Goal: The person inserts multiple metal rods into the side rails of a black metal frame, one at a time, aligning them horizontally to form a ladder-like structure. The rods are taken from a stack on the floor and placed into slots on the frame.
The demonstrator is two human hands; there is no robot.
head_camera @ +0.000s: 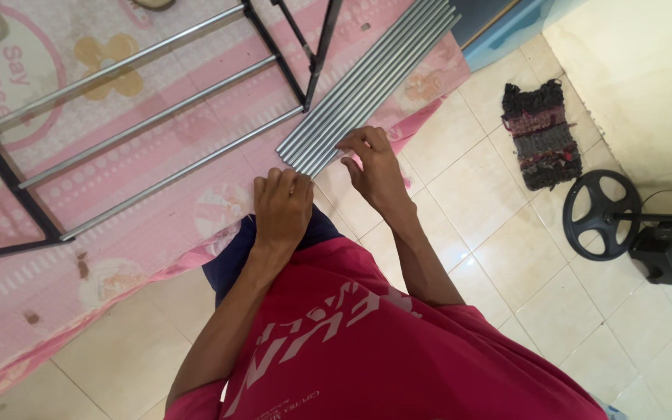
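Note:
A bundle of several grey metal tubes [367, 82] lies side by side on a pink patterned mat [141, 225]. My right hand [373, 167] reaches to the near ends of the tubes, its fingertips touching them and fingers apart. My left hand [281, 208] rests flat on my knee, just short of the tube ends, holding nothing. I wear a red shirt and dark shorts.
A partly built rack [149, 120] of black frames and three metal rails lies on the mat to the left. On the tiled floor at right are a dark woven rug [542, 136] and a black fan base [602, 215] with a box.

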